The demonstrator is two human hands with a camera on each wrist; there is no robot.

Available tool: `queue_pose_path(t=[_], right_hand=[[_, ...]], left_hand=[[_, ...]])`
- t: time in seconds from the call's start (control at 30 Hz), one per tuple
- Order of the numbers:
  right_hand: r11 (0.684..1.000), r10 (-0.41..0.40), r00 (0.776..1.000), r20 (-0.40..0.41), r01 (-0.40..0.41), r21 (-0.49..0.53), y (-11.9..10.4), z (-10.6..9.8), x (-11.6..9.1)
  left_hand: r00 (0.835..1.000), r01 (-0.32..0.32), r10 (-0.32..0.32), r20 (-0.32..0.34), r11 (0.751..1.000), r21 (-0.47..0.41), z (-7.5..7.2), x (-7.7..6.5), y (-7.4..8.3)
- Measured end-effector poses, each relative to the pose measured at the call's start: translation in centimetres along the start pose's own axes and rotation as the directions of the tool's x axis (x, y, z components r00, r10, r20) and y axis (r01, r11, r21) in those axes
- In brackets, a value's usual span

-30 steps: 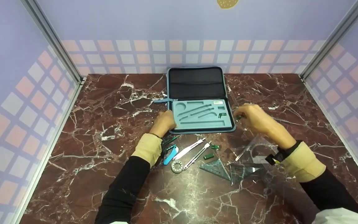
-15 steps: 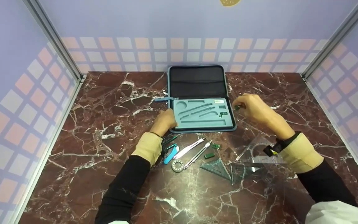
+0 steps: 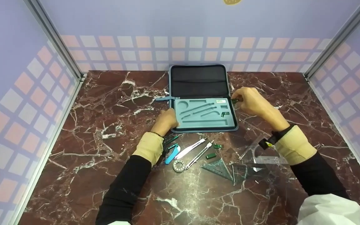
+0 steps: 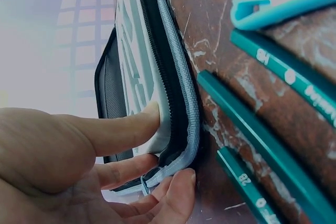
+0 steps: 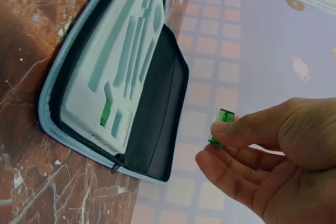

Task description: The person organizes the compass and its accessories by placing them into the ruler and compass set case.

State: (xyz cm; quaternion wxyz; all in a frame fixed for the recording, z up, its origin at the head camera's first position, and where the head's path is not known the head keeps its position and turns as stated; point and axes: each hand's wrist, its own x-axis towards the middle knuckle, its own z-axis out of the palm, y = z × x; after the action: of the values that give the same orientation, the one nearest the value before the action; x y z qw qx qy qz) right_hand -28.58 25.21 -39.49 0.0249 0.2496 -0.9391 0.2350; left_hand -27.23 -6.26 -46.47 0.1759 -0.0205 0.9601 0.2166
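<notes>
An unzipped case (image 3: 198,81) lies open with its black lid raised at the back. Its pale blue-grey tray (image 3: 205,125) has shaped recesses, and a small green piece (image 3: 225,114) sits in one at the right. My left hand (image 3: 165,121) grips the case's front left corner, its thumb pressing on the tray and its fingers at the zipped edge. Beyond the tray's right side, my right hand (image 3: 251,101) pinches a small translucent green block (image 5: 223,116) between thumb and fingertips, held up off the table.
In front of the case lie a compass (image 3: 198,155), a silver-white pointed tool (image 3: 190,149), a blue-and-white tool (image 3: 172,155), a ring-shaped item (image 3: 178,166), green pencils (image 4: 257,129), a green block (image 3: 211,156), set squares (image 3: 219,170) and a clear protractor (image 3: 269,160). Walls enclose the marble table.
My right hand has moved up and slightly left with the green block, closer to the tray's far right corner. The left hand stays on the case corner.
</notes>
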Motion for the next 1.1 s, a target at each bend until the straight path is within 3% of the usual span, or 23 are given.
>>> queue_pose_path(t=[0.53, 1.1], right_hand=[[0.999, 0.012, 1.0, 0.011, -0.012, -0.038, 1.9, 1.7, 2.6], [0.997, 0.017, 0.998, 0.059, -0.012, -0.071, 3.4, 4.7, 3.9]], left_hand=[[0.999, -0.025, 0.025, -0.035, 1.0, -0.003, 0.0, -0.2, -0.1], [1.0, -0.009, 0.009, -0.017, 1.0, -0.004, 0.1, 0.2, 0.0]])
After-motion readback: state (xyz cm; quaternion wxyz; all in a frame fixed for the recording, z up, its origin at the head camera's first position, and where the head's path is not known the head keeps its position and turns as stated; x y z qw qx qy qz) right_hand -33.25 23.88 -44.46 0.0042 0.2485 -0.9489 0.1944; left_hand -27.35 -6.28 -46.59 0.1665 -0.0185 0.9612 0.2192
